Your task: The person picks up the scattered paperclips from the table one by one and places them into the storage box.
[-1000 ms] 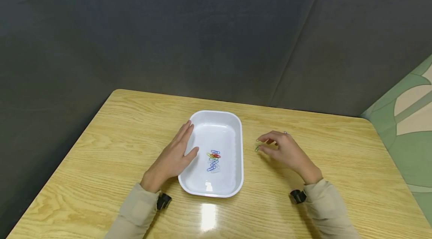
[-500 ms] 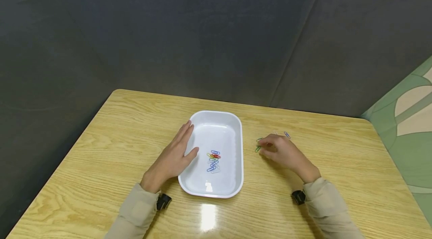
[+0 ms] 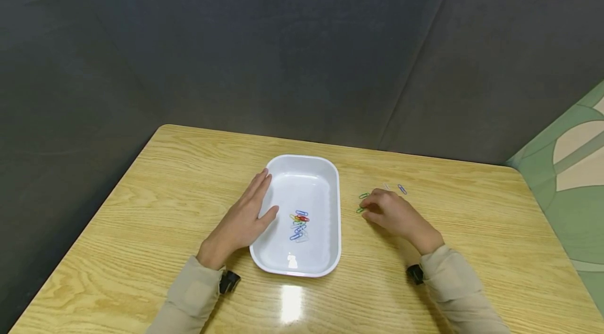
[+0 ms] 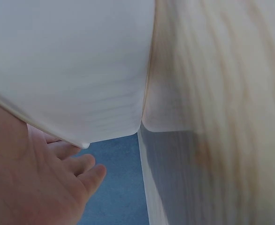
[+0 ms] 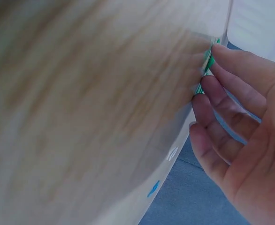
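A white rectangular tray (image 3: 323,258) stands on the table, with a small heap of coloured paper clips (image 3: 302,218) inside. My left hand (image 3: 240,221) rests along the tray's left rim, fingers straight and thumb spread over the inside. To the right of the tray, my right hand (image 3: 396,214) is down at the tabletop. Its thumb and index finger pinch a green paper clip (image 3: 360,210), seen also as green wire (image 5: 211,60) between the fingertips in the right wrist view. Just beyond lies a second green paper clip (image 3: 364,195).
Behind the right hand lie a whitish paper clip (image 3: 386,186) and a blue paper clip (image 3: 402,189) on the wooden table (image 3: 189,166). A dark curtain (image 3: 283,61) hangs beyond the table's far edge.
My right hand's thumb and fingers have closed together and moved slightly nearer onto the green paper clip. The whitish and blue clips behind it have come into sight. The left hand keeps still.
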The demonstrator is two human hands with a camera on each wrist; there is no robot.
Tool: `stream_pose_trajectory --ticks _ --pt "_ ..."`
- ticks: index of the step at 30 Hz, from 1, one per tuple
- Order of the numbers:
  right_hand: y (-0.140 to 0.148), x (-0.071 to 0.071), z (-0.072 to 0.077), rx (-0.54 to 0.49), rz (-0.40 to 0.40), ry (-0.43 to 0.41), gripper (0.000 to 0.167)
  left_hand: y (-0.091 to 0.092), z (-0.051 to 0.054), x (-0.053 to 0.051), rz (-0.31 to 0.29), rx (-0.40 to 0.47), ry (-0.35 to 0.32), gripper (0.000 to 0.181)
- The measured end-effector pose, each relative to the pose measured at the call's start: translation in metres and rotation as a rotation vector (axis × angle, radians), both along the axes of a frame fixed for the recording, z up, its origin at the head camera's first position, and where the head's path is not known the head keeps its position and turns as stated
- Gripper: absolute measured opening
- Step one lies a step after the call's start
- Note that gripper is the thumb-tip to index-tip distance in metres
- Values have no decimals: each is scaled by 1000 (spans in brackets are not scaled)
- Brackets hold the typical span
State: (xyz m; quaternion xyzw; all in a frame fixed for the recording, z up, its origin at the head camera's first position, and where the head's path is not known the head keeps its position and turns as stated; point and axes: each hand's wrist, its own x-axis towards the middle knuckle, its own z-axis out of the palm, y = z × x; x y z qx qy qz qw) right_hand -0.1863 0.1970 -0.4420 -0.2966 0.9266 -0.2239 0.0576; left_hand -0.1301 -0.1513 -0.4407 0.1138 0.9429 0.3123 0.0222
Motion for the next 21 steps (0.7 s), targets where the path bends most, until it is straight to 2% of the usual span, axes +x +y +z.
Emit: stream_pose_trajectory --ticks 6,15,21 --pt "-1 -1 1 5 -18 -47 4 0 0 0 1 3 -2 74" --pt "-3 0 0 10 -36 -59 6 -1 -1 0 1 3 -3 74" --pt "-6 0 2 8 -55 -107 4 -1 -2 0 -3 -4 -2 73"
